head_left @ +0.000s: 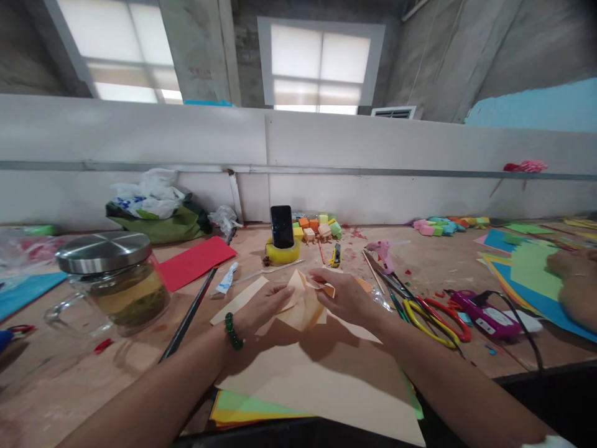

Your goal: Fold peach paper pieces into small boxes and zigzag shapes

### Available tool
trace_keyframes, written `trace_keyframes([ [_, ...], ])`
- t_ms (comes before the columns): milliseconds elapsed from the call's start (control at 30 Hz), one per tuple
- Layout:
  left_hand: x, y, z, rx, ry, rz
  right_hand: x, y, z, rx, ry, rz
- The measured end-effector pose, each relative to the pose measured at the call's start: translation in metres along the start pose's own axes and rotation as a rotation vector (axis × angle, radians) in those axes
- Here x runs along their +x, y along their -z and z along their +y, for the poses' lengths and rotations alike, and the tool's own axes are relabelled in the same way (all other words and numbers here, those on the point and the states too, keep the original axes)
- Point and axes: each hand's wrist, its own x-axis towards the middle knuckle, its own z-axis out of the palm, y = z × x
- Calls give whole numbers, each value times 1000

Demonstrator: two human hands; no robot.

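Note:
Between my hands is a piece of folded peach paper point(303, 306), creased into several flaps and held above the table. My left hand point(270, 306), with a green bead bracelet point(233, 331) at the wrist, pinches its left side. My right hand point(347, 297) grips the upper right flap, with fingers bent round the edge. Under my forearms lies a large peach sheet point(321, 386) on top of green and yellow sheets point(261, 407). A peach paper strip point(240, 300) rests beside my left hand.
A lidded glass mug point(125, 292) of tea stands left, near red paper point(198, 262). A phone point(282, 227) leans in a yellow tape roll point(283, 252) ahead. Scissors point(433, 320), a pink glue gun point(385, 256) and a purple device point(485, 314) lie right. Another person's hand point(578, 292) touches colored sheets.

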Motion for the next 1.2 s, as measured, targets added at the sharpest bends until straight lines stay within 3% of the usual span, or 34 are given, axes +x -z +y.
trace_keyframes([
  [167,1,5,5,-357,42,33,6,3,6,262,-278,36],
  [267,3,7,2,-509,54,47,11,-2,9,442,-418,209],
  [400,4,0,-2,-525,129,46,11,-15,9,594,-437,421],
  [500,4,-6,-2,-495,148,155,8,-22,8,519,-412,334],
  [600,6,-4,2,-423,92,205,6,-20,8,261,-248,253],
  [700,6,1,6,-298,33,103,4,-14,6,47,23,269],
  [800,4,3,5,-175,0,-25,2,-12,-1,11,142,198],
  [967,3,3,1,-112,91,-101,1,-11,-8,297,4,9],
  [1067,5,9,-1,-187,160,-168,5,-4,-3,564,-154,-32],
  [1200,6,20,-2,-165,258,-161,13,7,12,782,-369,-51],
])
